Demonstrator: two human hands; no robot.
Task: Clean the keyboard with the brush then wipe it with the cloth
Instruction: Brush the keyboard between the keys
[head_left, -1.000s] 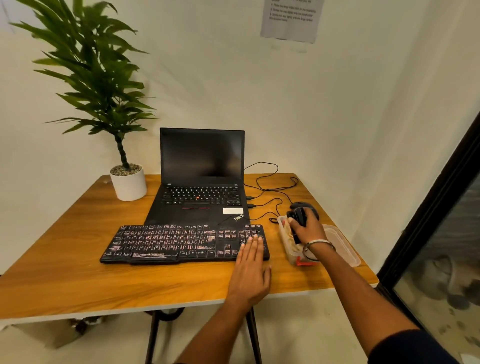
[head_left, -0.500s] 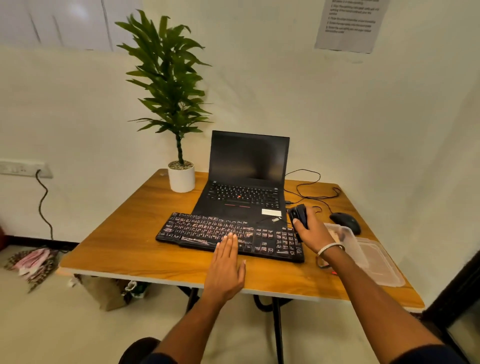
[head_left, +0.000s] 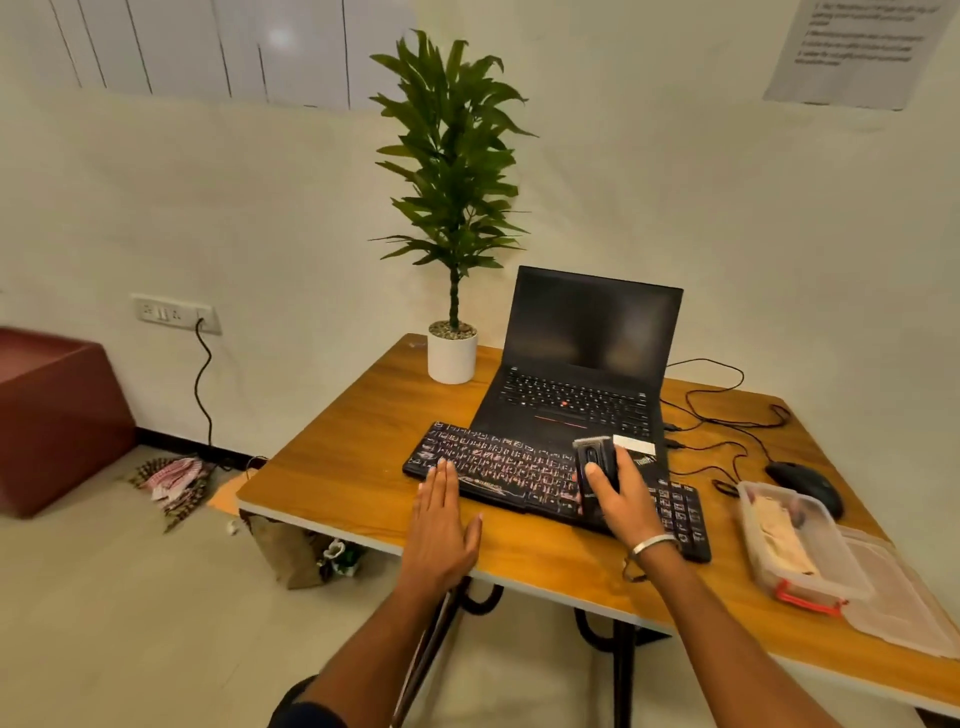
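wooden table (head_left: 358, 478) | cream wall (head_left: 727, 208) (socket (head_left: 174, 312) low) | pale floor (head_left: 130, 597)

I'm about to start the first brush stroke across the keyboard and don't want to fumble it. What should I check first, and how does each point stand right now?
1. Brush in hand: ok, the right hand grips it above the keyboard.
2. Bristles facing the keys: cannot tell, the underside of the brush is hidden.
3. Keyboard steadied: ok, the left hand lies flat on the table with its fingertips at the keyboard's near edge.
4. Keyboard surface free: ok, nothing but the brush hand lies over the keys.
5. Cloth ready for the wipe: cannot tell, something pale lies in the open plastic container, but what it is isn't clear.
6. Laptop out of the stroke path: not ok, the keyboard's far edge overlaps its palm rest.
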